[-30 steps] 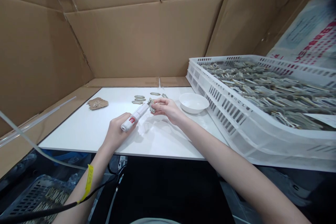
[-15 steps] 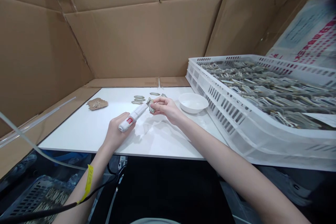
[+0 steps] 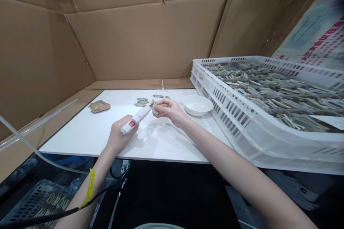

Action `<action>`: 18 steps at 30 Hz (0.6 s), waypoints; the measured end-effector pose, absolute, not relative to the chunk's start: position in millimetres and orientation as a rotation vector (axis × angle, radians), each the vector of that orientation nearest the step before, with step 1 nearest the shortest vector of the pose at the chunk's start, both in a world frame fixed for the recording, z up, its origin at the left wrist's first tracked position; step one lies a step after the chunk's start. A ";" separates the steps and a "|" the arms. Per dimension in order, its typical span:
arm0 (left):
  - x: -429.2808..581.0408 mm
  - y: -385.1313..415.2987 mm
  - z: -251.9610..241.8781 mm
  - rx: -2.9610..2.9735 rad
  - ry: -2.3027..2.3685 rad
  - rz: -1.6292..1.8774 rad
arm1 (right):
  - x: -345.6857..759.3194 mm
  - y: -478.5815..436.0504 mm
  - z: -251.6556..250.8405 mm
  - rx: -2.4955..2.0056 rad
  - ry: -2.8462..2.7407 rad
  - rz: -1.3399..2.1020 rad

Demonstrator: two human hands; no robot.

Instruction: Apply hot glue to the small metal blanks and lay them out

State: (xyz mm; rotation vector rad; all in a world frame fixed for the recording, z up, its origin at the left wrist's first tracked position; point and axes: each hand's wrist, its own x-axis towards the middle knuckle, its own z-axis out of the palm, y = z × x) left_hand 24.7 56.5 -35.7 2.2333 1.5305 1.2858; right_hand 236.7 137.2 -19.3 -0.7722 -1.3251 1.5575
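My left hand (image 3: 120, 133) is wrapped round a white glue gun (image 3: 136, 119) with a red mark near its rear end. Its narrow tip points away from me and meets a small flat grey-green piece (image 3: 154, 108). That piece is pinched between the thumb and fingers of my right hand (image 3: 170, 111), just above the white tabletop. Fine detail on it is too small to make out. Just beyond my hands lie several similar flat oval pieces (image 3: 142, 101). A white bowl (image 3: 198, 105) stands right of my right hand.
A large white plastic crate (image 3: 233, 121), full of similar pieces, stands on the right. Torn brown cardboard (image 3: 99, 106) lies at the table's left. Cardboard walls (image 3: 129, 43) enclose the back and left. A black cable (image 3: 61, 213) runs along my left forearm under yellow tape (image 3: 90, 187).
The glue gun's rear end has tilted very slightly toward the left. Both hands otherwise keep their places and their holds.
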 end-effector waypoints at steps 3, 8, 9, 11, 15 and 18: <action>23.9 57.0 -36.9 2.250 1.531 1.291 | 237.2 136.9 -19.0 -0.760 -1.323 1.563; 22.8 58.0 -38.5 2.267 1.535 1.281 | 237.3 136.8 -18.9 -0.759 -1.327 1.563; 22.8 58.0 -38.4 2.267 1.535 1.276 | 237.2 136.8 -18.9 -0.761 -1.329 1.562; 22.9 58.0 -37.7 2.271 1.533 1.270 | 236.9 137.0 -19.1 -0.767 -1.326 1.560; 23.1 57.8 -36.6 2.284 1.538 1.261 | 236.5 137.3 -19.8 -0.767 -1.313 1.564; 23.2 57.8 -36.6 2.272 1.525 1.271 | 236.4 137.2 -19.7 -0.760 -1.317 1.565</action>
